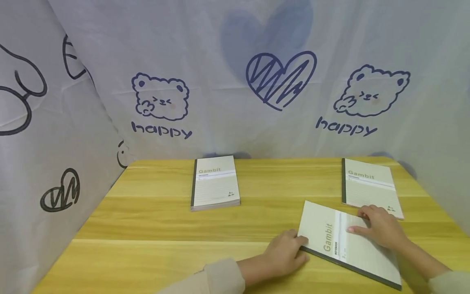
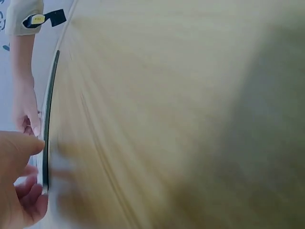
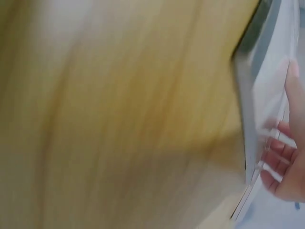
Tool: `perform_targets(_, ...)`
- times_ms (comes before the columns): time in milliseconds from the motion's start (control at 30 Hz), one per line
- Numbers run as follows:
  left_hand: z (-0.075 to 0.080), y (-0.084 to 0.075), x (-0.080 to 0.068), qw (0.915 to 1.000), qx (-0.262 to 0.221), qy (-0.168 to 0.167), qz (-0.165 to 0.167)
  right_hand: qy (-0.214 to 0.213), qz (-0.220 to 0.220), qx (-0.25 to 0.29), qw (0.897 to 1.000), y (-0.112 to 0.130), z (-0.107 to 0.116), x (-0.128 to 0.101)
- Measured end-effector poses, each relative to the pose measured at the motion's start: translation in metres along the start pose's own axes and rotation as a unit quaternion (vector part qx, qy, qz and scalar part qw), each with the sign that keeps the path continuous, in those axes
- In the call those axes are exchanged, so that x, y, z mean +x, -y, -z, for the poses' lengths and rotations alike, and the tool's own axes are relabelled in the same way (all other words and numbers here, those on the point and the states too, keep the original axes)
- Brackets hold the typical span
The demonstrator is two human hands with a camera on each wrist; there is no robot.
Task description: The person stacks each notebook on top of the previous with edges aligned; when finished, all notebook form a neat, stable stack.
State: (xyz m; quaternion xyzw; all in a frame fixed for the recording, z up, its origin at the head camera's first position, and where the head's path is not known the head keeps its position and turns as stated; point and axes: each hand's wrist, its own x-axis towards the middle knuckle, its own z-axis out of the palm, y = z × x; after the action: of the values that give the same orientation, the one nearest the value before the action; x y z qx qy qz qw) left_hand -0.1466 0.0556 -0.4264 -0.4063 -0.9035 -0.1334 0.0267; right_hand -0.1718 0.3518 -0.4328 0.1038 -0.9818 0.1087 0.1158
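A notebook (image 1: 349,243) with a dark spine is seen lying slanted on the wooden table (image 1: 154,228), at the near right part of it. Its left corner is pinched by the left hand (image 1: 284,255), with the thumb on top and the fingers curled at the edge. The cover is pressed by the right hand (image 1: 382,226), whose fingers are laid flat and fairly straight on top, so nothing is gripped by that hand.

Just behind the slanted notebook, close by the right hand, a second notebook (image 1: 369,185) is found. A third notebook (image 1: 214,183) is set well apart from the slanted notebook, to its left and farther back. Behind the table a cloth (image 1: 235,81) with bears and a heart is hung.

Some things could go wrong. The slanted notebook could be pushed into the second notebook, because they are so close. The cover could be bent if only the corner is lifted while the top is pressed down.

All three notebooks are shown only in the head view. In the left wrist view, the dark spine (image 2: 47,124) is seen from the side, with the left hand (image 2: 19,191) round its end. The right wrist view is blurred, and only the fingers (image 3: 281,167) on pale paper can be made out.
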Motion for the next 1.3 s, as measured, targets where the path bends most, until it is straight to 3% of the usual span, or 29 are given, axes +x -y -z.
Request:
perform_targets(67, -0.001, 0.002, -0.001, 0.9994, 0.002, -0.023, 0.025, 0.002, -0.014, 0.002, 1.0, 0.007, -0.001, 0.001)
perform_targets(167, -0.003, 0.005, -0.001, 0.9979, 0.017, -0.05, 0.038, 0.007, -0.033, 0.013, 0.999, 0.019, -0.002, 0.004)
perform_targets(467, -0.009, 0.004, -0.006, 0.9931, 0.078, -0.086, -0.015, 0.01, -0.083, 0.037, 0.996, 0.046, -0.005, 0.014)
perform_targets(700, -0.009, 0.001, -0.008, 0.9923, 0.082, -0.087, -0.033, 0.028, -0.121, 0.04, 0.991, 0.062, -0.01, 0.022)
perform_targets(1067, -0.009, 0.007, -0.009, 0.9915, 0.12, -0.049, -0.01, 0.059, -0.166, 0.029, 0.984, 0.084, -0.008, 0.028)
perform_targets(1300, -0.007, 0.026, -0.006, 0.9898, 0.133, -0.049, -0.009, 0.029, -0.123, 0.027, 0.992, 0.093, -0.015, 0.03)
